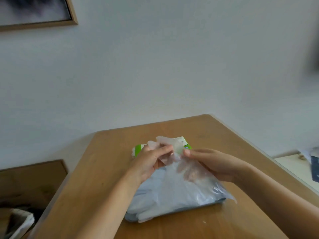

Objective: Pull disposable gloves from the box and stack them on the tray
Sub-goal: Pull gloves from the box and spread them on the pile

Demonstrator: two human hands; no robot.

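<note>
Head view showed both hands raised over the middle of the wooden table (103, 169), sharing one clear disposable glove (170, 149) between them. The left hand (151, 163) had its fingers curled in, pinching the crumpled upper part of the film. The right hand (212, 164) nipped the same glove between thumb and forefinger, and its other fingers showed only dimly through the plastic, so their spread could not be told. Holding it at two points probably served to pull the thin, clingy film flat before it was laid down. The green and white box (187, 144) lay toward the table's far edge, just behind the hands and partly hidden by them, and the held glove hung in front of it. Nearer the table's front edge sat the dark tray (219, 201), almost buried under a loose stack of gloves (172, 195) that spilled past its rim. The tray sat directly between the box and the person, likely so that each glove travelled only a short way from the box to the pile.
</note>
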